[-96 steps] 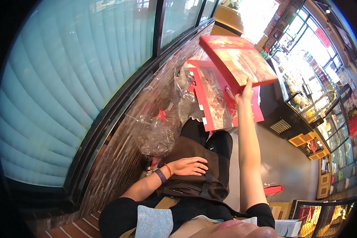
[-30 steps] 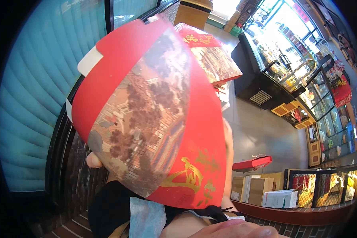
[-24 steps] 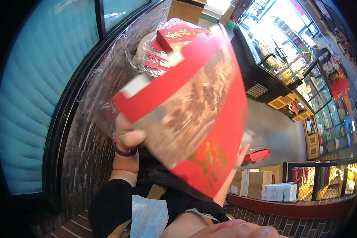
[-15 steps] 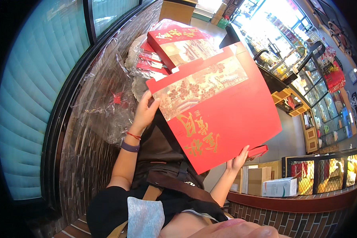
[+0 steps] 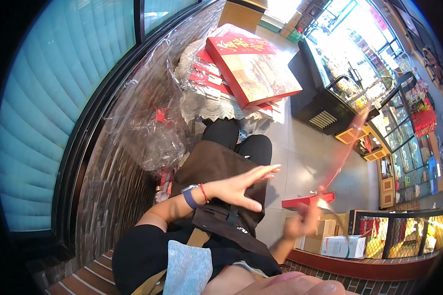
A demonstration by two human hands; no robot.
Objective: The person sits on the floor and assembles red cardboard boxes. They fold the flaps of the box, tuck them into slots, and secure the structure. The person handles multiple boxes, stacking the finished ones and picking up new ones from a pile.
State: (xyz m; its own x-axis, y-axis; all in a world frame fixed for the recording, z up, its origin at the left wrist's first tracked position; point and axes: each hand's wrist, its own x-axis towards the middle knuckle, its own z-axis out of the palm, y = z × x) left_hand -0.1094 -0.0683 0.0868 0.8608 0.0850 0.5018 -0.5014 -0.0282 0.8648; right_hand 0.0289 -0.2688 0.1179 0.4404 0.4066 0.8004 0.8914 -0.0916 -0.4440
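Note:
My left hand (image 5: 241,189) is open above my lap, its fingers stretched toward the right and nothing in them. To the right, my right hand (image 5: 305,220) is smeared by motion, with its fingers curled around the near end of a flat red printed carton (image 5: 343,156). That carton is blurred and seen almost edge-on, slanting up and away from the hand. A red piece (image 5: 305,201) lies just beyond the right fingers; whether it belongs to the carton I cannot tell. Ahead, a red and gold gift box (image 5: 258,73) rests on a lace-covered table (image 5: 189,105), apart from both hands.
Red packets (image 5: 206,76) lie beside the gift box. Clear plastic wrap (image 5: 152,128) hangs against the brick wall at left. A dark display case (image 5: 312,101) stands ahead right; cardboard boxes (image 5: 325,228) and a white box (image 5: 343,247) sit on a ledge at right.
My left hand has let go of the red carton and come back toward my body. The carton has swung right, from broad side to edge-on, uncovering the gift box and my lap.

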